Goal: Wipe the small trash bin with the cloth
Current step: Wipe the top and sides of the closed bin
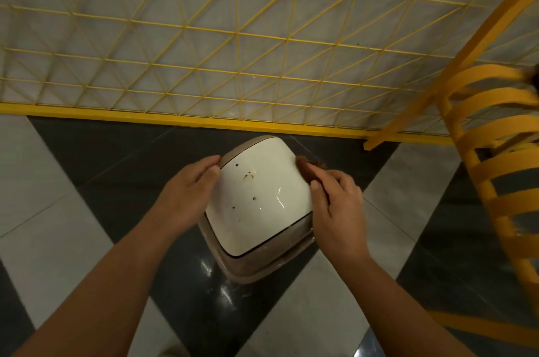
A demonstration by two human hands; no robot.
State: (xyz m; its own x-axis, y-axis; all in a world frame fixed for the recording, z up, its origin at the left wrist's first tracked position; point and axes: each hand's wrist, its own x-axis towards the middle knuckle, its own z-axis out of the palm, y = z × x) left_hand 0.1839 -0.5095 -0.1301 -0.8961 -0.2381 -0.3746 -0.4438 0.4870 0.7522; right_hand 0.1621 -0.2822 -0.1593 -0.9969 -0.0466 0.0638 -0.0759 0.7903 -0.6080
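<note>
The small trash bin [256, 205] stands on the floor in the middle of the view, with a white swing lid set in a beige rim. Several brown spots dot the lid. My left hand [186, 193] rests against the bin's left edge, fingers curled on the rim. My right hand [335, 205] is at the bin's right edge and holds a brown cloth [306, 170], which is pressed against the lid's upper right corner. Most of the cloth is hidden under my fingers.
A yellow wire-grid fence [233, 64] with a solid yellow base bar runs across just behind the bin. A yellow slatted chair [495, 152] stands to the right. The floor has black and white tiles, glossy in front of the bin.
</note>
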